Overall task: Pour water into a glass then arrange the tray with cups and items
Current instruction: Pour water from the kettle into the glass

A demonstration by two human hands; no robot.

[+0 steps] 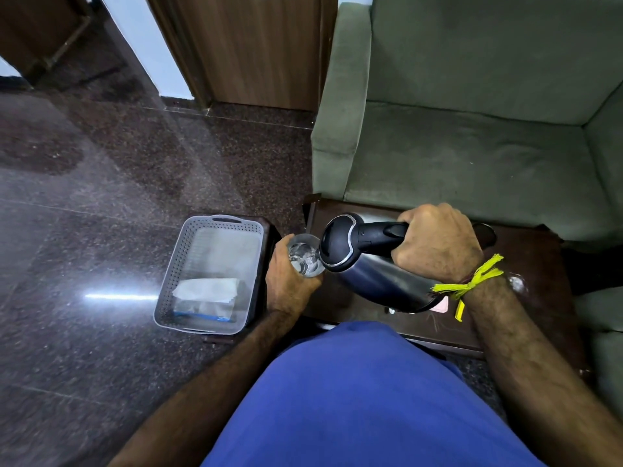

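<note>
head view — right hand [438, 242] clamped on the handle of the tilted steel-and-black kettle [367, 264], spout at the clear drinking glass [305, 256], left hand [290, 281] wrapped round it — grey perforated plastic tray [168, 288] just left.

I'm looking at a home living room: green sofa [472, 136], dark low table [526, 264], polished granite floor [101, 197], wooden door frame [249, 48].
</note>
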